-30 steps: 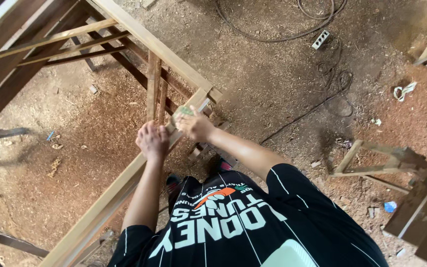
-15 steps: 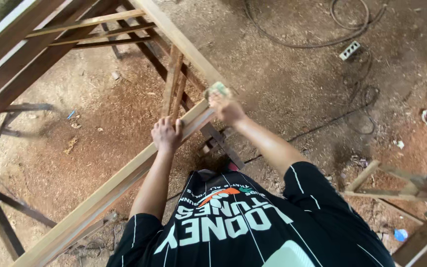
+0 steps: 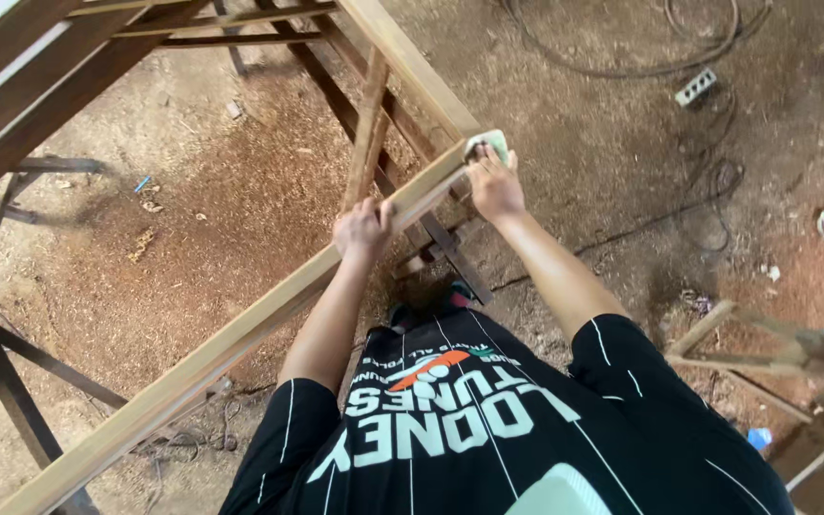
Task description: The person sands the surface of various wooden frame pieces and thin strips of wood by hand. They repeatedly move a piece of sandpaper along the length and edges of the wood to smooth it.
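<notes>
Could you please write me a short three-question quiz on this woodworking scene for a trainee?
1. True or false: the left hand grips the long wooden rail of the frame.
2. What does the right hand press on the rail's end? A) a hammer B) a small pale sanding pad C) a paintbrush
3. Fill in: on the sawdust-strewn floor, a white power strip lies at the end of a ____.

Key
1. True.
2. B; its exact make is too small to tell.
3. Cable, looped near the top of the view.
</notes>
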